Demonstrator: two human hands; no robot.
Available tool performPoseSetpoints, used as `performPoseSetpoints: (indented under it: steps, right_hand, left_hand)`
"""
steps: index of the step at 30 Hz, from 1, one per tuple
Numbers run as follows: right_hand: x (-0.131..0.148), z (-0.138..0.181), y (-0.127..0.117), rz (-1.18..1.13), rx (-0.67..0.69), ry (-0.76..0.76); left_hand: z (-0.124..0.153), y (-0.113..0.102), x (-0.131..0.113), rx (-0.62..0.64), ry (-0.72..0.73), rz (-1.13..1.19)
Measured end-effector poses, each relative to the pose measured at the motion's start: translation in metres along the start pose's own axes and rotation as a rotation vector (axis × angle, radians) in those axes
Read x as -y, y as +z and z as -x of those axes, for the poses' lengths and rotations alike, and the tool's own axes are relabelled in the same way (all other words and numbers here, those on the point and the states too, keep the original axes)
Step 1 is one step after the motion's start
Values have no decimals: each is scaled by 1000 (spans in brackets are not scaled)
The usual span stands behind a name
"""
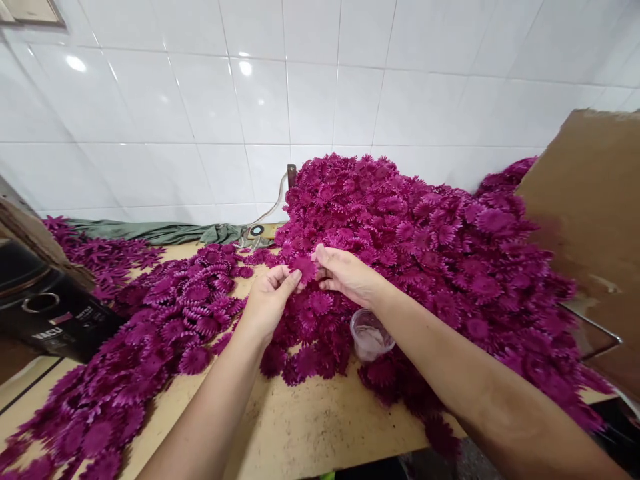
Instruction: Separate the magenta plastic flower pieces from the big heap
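My left hand (273, 293) pinches a magenta flower with a fringed edge (303, 267) between thumb and fingers, holding it above the table. Right beside its right edge is my right hand (345, 272), fingers curled in and thumb raised; whether anything sits between those fingertips is hidden. Under my right wrist stands a small clear plastic cup (371, 335) with a whitish substance inside. Behind both hands rises a large heap of similar magenta flowers (410, 227), and more of them lie just below the hands.
Another long pile of magenta flowers (160, 320) spreads across the left of the wooden table (310, 427). A black container (55, 313) stands far left, with a green cloth (150, 231) along the tiled wall. Cardboard (590, 227) borders the right side.
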State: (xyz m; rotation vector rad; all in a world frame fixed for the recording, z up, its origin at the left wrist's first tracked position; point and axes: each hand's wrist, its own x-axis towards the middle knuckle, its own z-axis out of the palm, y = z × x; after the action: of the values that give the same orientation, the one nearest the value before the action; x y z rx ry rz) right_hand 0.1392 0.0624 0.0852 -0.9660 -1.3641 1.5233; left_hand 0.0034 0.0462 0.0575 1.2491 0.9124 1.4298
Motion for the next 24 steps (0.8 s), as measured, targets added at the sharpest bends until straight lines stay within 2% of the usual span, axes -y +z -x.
performPoseSetpoints:
  steps: [3,8,13,16,20,24]
  right_hand:
    - [2,1,2,70,-44,-14]
    - [2,0,6,135,-112,-184]
    - [0,2,10,164,85,-123]
    - [-1,3,16,178,90,-129]
    - [2,-4,10,268,-66,-193]
    - [8,-16,-26,256,-461,-154]
  left_hand:
    - [1,-3,0,10,15,-25]
    - [2,-1,-2,-23,-13,55]
    - [0,0,-1,-47,-82,176]
    - [0,1,1,-25,-100,173]
    - [2,-5,0,-15,-45,170]
    - [2,-23,-7,-145,-2,257]
